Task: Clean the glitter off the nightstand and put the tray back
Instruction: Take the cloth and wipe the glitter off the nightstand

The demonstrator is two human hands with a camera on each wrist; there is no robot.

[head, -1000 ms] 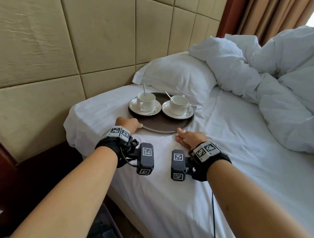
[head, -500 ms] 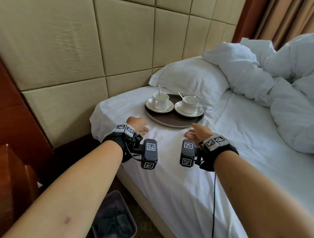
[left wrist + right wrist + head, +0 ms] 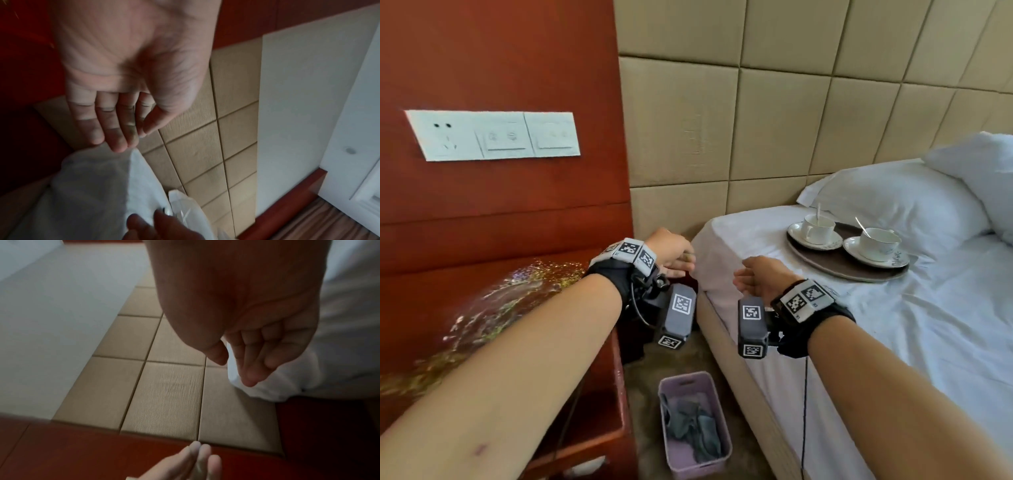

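Both my hands, left hand (image 3: pixel 671 251) and right hand (image 3: pixel 760 277), come off the tray (image 3: pixel 835 265), loose and empty; glitter (image 3: pixel 493 305) next.

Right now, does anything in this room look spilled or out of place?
Yes. Glitter is scattered across the nightstand top, partly hidden by the left forearm. The tray with two cups sits on the bed near the pillow, not on the nightstand. Both hands hold nothing.
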